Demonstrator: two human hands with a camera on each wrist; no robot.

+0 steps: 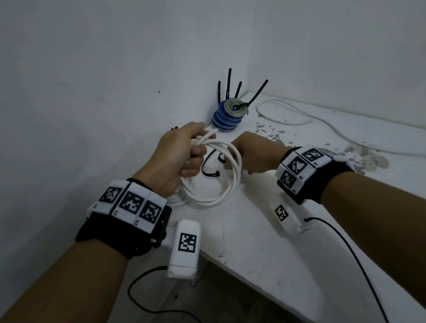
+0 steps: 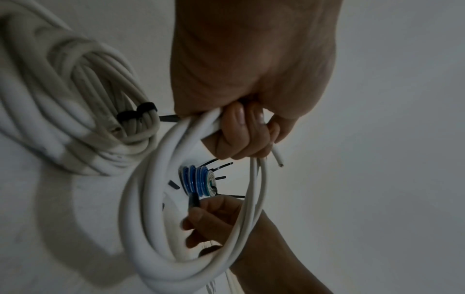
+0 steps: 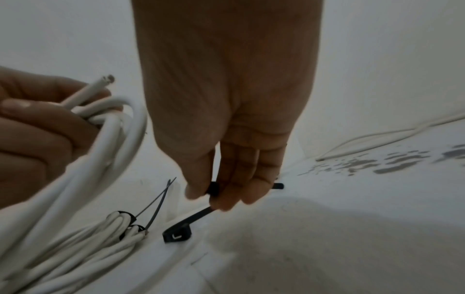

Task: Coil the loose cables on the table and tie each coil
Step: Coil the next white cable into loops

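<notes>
Left hand grips the white cable coil above the table's near-left corner while right hand pinches a black cable tie; a slackened grip could let the loops spring apart before tying.

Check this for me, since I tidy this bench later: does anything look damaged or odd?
Yes. The white table top has grey patches where the paint seems chipped, beside the right hand. One white cable lies uncoiled along the wall. The cable end sticking out of the left hand looks cut bare, with no plug.
</notes>
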